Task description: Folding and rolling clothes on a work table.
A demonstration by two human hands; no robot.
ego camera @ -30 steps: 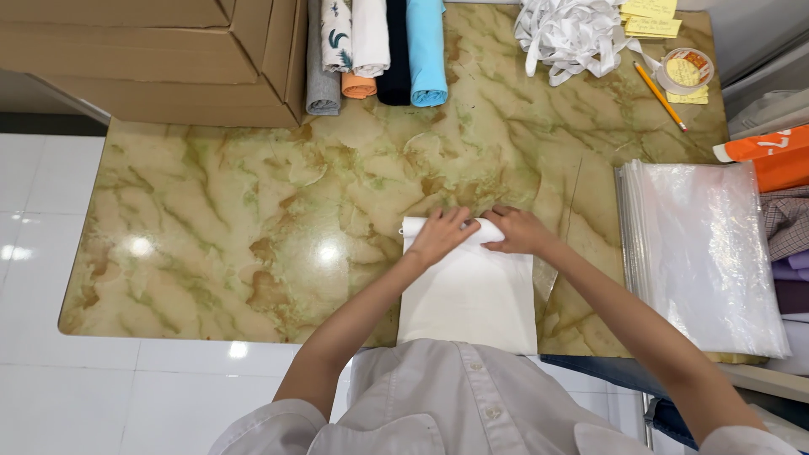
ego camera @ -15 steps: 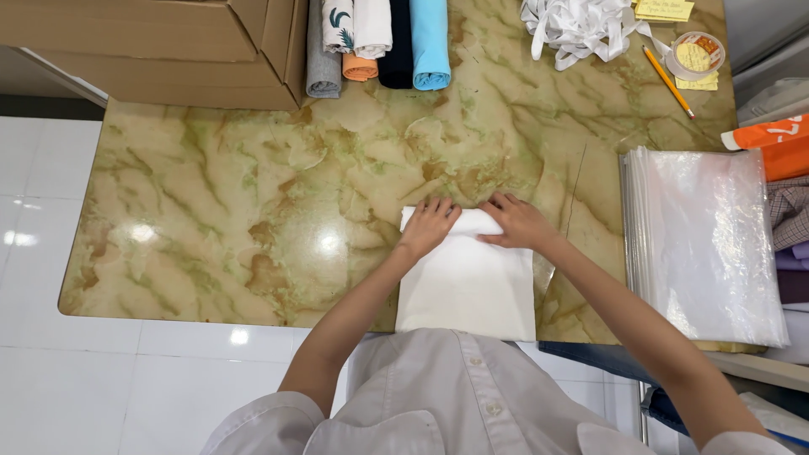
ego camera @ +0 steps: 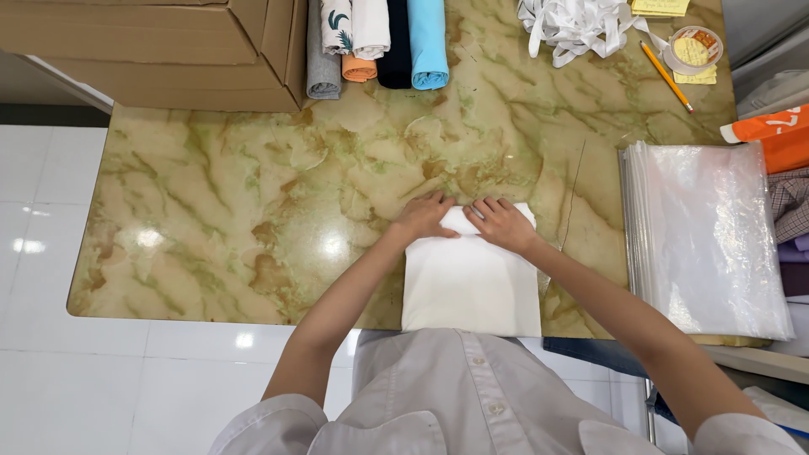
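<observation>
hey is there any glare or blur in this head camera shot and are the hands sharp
Head view: bright ceiling-light glare spots sit on the glossy green-and-tan marble tabletop left of the hands, and on the white floor tiles. The left hand and right hand look sharp, pressing the folded white cloth. The stack of clear plastic bags shows a soft sheen. Edges bow slightly, wide-angle.

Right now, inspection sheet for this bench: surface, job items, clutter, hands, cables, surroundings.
Surface: glossy marble-pattern table, glare spots.
Job's things: white folded cloth at the near edge, far end rolled.
Clutter: rolled fabrics, white ribbon pile, pencil, tape roll, stack of clear plastic bags.
Hands: left hand and right hand both flat on the cloth's far end.
Cables: nothing seen.
Surroundings: cardboard boxes far left, white tiled floor.
</observation>
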